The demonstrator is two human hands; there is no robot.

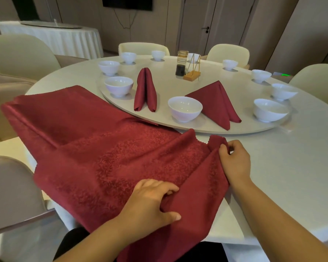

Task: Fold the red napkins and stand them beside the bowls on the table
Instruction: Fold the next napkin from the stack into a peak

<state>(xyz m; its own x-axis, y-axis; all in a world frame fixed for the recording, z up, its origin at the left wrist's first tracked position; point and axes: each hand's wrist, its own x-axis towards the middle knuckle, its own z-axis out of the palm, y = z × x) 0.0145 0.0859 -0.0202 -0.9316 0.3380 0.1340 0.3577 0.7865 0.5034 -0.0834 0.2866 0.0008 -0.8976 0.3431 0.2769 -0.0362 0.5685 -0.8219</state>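
Two folded napkins (145, 90) stand upright on the round turntable (235, 130). One is narrow and stands between two bowls. The wider napkin (216, 103) stands just beside and behind the nearest bowl (185, 108). More white bowls (118, 86) ring the turntable's edge, set apart from one another. Near its middle stand a small bottle (181, 66) of dark liquid and a wooden stand (192, 74) with a wire frame, close together.

Between the person and the turntable, a large red napkin (95, 148) lies spread and rumpled on the white table (292, 167). Its far edge reaches the turntable's rim, and its near part hangs over the table's edge toward the person's lap. The left hand (151, 201) has fingers and thumb curled round a bunched fold close to that near edge. The right hand (235, 161) pinches the cloth's right corner, which is raised a little off the table.

White tabletop shows to the right of the right hand, out to the curved edge.

Cream chairs (17, 52) stand around the table. A grey-brown chair (11, 186) sits close on the left, beside the hanging cloth. Behind them are a second table (55, 36) with a pleated white skirt, a door (197, 25) and a dark screen (127, 2) on the wall.
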